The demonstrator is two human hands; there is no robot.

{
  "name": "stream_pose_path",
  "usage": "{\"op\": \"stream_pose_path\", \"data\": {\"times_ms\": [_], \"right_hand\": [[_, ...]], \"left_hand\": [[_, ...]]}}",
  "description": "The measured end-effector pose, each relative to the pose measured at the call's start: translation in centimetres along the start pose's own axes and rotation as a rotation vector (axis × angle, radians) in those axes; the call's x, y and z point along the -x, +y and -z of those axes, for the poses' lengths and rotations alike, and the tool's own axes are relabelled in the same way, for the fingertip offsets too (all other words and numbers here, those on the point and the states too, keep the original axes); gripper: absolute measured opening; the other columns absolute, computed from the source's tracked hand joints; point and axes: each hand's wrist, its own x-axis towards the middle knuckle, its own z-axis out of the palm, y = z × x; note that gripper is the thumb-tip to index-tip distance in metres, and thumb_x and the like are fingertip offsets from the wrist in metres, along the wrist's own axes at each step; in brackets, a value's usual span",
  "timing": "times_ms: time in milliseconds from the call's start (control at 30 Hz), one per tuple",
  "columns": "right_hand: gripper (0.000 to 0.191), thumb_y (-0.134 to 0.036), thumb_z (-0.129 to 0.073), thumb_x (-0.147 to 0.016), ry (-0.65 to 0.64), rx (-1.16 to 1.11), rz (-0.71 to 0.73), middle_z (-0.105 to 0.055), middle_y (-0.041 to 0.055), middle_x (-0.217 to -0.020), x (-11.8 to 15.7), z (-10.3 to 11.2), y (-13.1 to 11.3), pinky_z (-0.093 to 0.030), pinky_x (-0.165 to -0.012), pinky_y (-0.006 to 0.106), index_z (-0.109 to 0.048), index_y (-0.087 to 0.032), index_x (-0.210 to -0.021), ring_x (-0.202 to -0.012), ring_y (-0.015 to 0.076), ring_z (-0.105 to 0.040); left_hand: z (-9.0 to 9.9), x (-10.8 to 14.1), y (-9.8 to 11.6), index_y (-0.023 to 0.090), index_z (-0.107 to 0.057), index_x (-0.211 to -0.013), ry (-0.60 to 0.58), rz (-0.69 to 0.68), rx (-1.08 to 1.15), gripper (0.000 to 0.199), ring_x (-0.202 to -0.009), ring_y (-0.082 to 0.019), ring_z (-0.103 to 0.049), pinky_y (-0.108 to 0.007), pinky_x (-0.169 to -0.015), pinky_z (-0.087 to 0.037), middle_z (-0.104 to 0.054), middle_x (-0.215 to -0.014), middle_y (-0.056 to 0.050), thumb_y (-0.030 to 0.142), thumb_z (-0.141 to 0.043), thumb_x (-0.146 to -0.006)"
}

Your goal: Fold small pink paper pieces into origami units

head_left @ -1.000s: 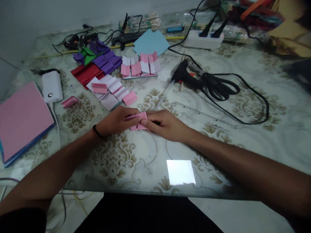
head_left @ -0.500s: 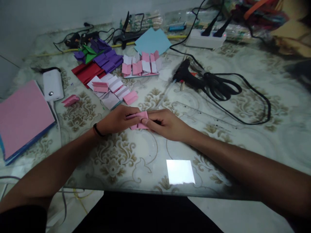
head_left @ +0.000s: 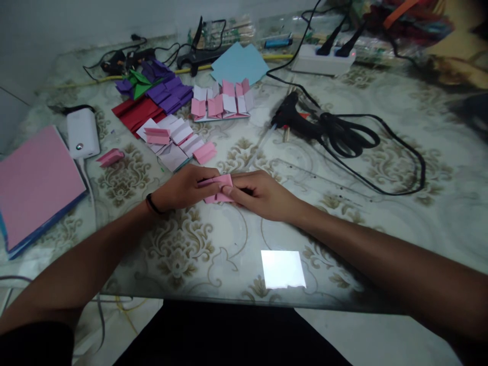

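A small folded pink paper (head_left: 224, 180) is pinched between both hands above the middle of the table. My left hand (head_left: 185, 188), with a dark band at the wrist, grips its left side, thumb on top. From the right, my right hand (head_left: 265, 194) closes on the other end, its thumb pressing the paper near my left thumb. The fingers beneath are hidden. Just beyond my left hand lie white and pink folded papers (head_left: 179, 140), with one pink folded piece (head_left: 205, 153) at their near edge. Another small pink folded piece (head_left: 111, 157) rests farther left.
A black glue gun (head_left: 292, 114) with a coiled cable lies right of centre, near a clear ruler (head_left: 324, 180). Pink sheets (head_left: 40, 183) and a white power bank (head_left: 83, 133) are at left. Purple folded papers (head_left: 171, 95), blue sheets (head_left: 240, 63) and a power strip (head_left: 323, 61) stand behind.
Almost nothing differs. Both hands keep the same hold on the pink paper, and the view shifts only very slightly.
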Motion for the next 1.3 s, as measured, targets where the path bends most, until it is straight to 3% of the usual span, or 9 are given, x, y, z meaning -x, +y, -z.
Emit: {"op": "stream_pose_path", "data": {"times_ms": [1300], "right_hand": [[0.057,-0.059,-0.049,-0.108,0.002,0.016,0.001,-0.050,-0.0016,-0.069,0.11,0.06,0.17,-0.036,-0.063,0.026,-0.062,-0.015,-0.074,-0.064,0.0099,-0.045]], "left_hand": [[0.10,-0.08,-0.12,0.016,-0.046,-0.066,-0.007,-0.028,0.024,0.036,-0.061,-0.008,-0.036,-0.025,-0.057,-0.028,-0.036,-0.060,0.006,0.036,-0.057,-0.094]]}}
